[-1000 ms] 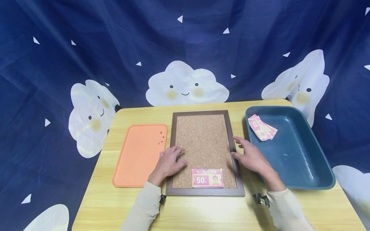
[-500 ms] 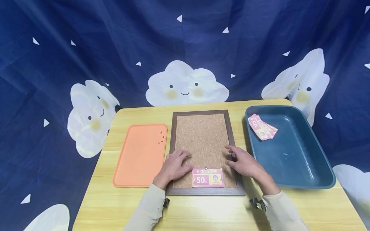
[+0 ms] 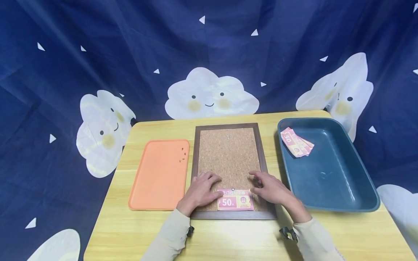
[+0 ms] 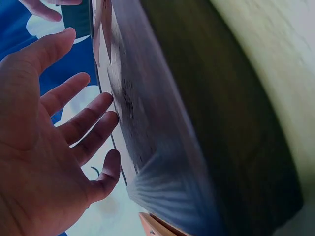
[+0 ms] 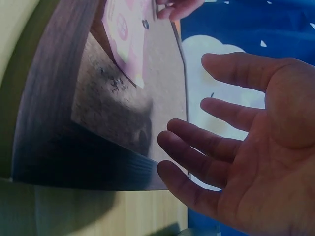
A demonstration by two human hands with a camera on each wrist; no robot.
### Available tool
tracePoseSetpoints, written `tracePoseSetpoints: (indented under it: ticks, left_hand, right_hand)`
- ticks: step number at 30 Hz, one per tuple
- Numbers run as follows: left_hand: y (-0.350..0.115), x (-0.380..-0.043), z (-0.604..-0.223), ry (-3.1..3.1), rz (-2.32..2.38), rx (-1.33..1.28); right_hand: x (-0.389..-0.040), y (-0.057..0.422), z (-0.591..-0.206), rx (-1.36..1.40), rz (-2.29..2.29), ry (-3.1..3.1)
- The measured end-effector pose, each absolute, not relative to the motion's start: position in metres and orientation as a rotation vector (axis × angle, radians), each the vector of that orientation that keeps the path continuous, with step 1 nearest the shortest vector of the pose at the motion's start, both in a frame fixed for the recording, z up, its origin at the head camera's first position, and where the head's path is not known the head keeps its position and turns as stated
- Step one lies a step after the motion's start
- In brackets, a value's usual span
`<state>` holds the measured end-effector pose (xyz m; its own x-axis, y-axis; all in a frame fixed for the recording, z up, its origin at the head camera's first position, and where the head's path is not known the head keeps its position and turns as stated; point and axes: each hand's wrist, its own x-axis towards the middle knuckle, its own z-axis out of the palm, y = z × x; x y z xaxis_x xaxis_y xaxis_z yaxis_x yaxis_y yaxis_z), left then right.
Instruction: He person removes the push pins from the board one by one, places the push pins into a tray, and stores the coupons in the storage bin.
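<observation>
A cork board with a dark brown frame lies in the middle of the table. Pinned near its lower edge is a pink-and-yellow "50" coupon, with a small pushpin at its top centre. My left hand hovers over the board's lower left, its thumb by the coupon's upper left corner. On the other side, my right hand has its thumb close to the upper right corner. Both wrist views show loosely bent fingers with nothing held. Whether either thumb touches the coupon I cannot tell.
An orange tray to the left carries several small dark pins near its far right corner. To the right stands a deep teal bin, with more pink coupons overlapping inside. A dark blue cloud-print curtain hangs behind the table.
Both hands have come inward and nearer to the coupon, the left one moving right and the right one moving left from beside the frame. Board, tray and bin have stayed in place.
</observation>
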<state>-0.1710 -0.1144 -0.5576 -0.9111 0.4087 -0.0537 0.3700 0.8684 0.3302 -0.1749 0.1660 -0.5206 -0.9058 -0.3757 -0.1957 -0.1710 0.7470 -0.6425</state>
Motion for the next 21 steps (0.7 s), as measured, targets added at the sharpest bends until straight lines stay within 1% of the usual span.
tracePoseSetpoints:
  ticks: [5, 21]
  left_hand:
    - [-0.111, -0.171, -0.558, 2.924, 0.47, 0.657]
    - [-0.094, -0.168, -0.561, 2.901, 0.457, 0.69]
  right_hand:
    - [-0.172, 0.162, -0.523, -0.43, -0.938, 2.62]
    - [-0.164, 0.15, -0.532, -0.499, -0.892, 2.656]
